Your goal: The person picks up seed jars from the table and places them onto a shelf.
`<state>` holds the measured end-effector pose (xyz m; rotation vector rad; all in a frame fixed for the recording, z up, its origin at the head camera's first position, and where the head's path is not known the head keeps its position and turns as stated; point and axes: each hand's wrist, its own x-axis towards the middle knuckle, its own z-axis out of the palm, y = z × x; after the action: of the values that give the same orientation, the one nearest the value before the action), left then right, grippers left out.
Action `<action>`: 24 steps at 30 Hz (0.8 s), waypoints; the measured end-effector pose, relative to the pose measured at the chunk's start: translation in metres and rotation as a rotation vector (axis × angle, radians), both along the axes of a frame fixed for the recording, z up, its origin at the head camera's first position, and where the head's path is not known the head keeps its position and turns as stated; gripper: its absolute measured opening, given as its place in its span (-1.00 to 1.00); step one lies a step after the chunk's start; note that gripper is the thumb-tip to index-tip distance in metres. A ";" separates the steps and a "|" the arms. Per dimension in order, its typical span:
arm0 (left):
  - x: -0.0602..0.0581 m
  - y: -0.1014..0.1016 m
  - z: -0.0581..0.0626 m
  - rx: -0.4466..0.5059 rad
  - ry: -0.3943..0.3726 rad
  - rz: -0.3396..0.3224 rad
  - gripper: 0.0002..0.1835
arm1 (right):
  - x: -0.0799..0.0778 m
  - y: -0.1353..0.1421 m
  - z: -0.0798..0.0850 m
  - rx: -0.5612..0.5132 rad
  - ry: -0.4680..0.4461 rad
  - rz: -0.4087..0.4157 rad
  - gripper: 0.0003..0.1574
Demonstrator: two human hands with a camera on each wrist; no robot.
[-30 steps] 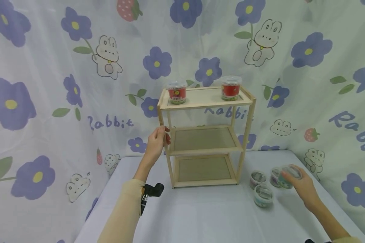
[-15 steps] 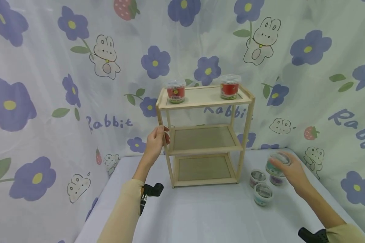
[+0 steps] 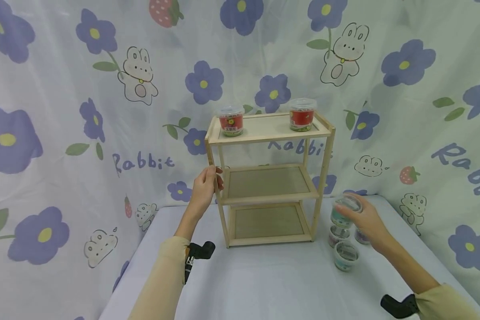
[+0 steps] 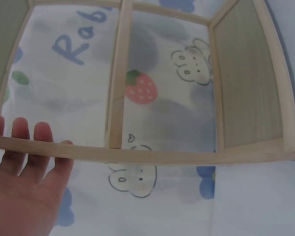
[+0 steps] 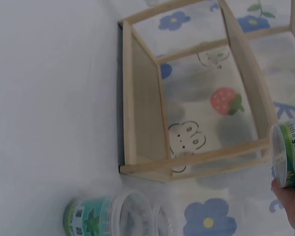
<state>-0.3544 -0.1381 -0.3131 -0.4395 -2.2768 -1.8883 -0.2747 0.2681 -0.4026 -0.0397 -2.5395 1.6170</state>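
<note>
My left hand [image 3: 203,189] grips the left front post of a three-tier wooden shelf [image 3: 270,198]. In the left wrist view the fingers [image 4: 20,129] wrap behind that post. With the right hand [image 3: 370,224] I hold a clear plastic tub [image 3: 341,217] with a teal label, raised in the air to the right of the shelf. "little garden" is printed on this held tub [image 5: 291,152] in the right wrist view. Below it on the table stand a purple-labelled tub [image 3: 336,238], a teal-labelled tub [image 3: 346,258] and another purple-labelled tub [image 3: 362,238], partly hidden by my hand.
Two red-labelled tubs with clear lids, one at the left [image 3: 231,123] and one at the right [image 3: 302,118], stand on the top tier. A white cloth covers the table [image 3: 264,284]. Behind hangs a curtain [image 3: 240,49] printed with flowers and rabbits.
My right hand has lifted the teal-labelled tub from among the others and carried it left, towards the shelf. The left hand keeps its grip on the post.
</note>
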 end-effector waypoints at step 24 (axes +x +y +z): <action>0.002 0.002 0.000 0.019 0.020 0.016 -0.56 | -0.049 -0.081 0.046 0.084 0.023 0.184 0.09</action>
<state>-0.3526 -0.1359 -0.3136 -0.4342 -2.2415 -1.8877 -0.3232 0.1870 -0.3568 0.2256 -2.6583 1.5573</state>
